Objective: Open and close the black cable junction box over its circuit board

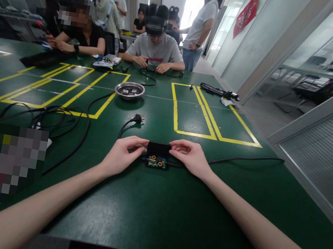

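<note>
My left hand (125, 154) and my right hand (189, 157) pinch the two ends of a black plastic cover (159, 148). It is held tilted up, just behind a small circuit board (156, 162) in a dark casing on the table. Coils and other coloured parts show on the board. A black cable runs out from the casing's right side, past my right hand. Beyond my left hand lies a black power plug (137, 118) with its cord curving down toward that hand. Whether the cover touches the casing, I cannot tell.
A steel bowl (129, 91) with metal parts stands farther back on the green table (124, 216). Coiled black cables (55, 115) lie at left, beside a blurred-out patch. A folded black tripod-like object (219, 91) is at back right. Co-workers sit across the table; others stand behind.
</note>
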Tool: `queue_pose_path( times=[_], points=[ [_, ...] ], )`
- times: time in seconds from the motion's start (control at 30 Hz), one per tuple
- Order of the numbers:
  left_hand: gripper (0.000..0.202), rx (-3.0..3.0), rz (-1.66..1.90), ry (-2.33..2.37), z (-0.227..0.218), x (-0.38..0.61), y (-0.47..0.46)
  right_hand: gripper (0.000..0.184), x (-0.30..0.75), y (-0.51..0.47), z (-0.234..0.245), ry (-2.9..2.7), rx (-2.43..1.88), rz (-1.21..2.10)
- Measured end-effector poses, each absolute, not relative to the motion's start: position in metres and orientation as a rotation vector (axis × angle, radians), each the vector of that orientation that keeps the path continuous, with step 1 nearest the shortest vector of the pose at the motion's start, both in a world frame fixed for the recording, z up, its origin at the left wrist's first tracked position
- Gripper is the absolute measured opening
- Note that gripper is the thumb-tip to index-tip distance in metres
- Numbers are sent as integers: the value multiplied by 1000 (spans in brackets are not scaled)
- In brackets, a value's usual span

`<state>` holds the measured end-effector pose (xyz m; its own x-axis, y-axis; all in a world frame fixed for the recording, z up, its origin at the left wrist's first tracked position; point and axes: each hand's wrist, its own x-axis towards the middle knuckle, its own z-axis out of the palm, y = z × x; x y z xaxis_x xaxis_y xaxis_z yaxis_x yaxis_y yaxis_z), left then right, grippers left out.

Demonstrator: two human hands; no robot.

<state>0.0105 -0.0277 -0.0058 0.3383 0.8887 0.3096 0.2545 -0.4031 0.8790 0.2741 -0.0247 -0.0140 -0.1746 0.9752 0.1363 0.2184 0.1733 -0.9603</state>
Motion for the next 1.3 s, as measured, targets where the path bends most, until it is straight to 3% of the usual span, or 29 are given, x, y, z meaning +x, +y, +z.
queue_pose_path(
  times=[1.3],
  points=[
    [22,1903,1029,1026,3,9,-33,23,276,-34,-3,-1875,-1022,1079]
  ],
)
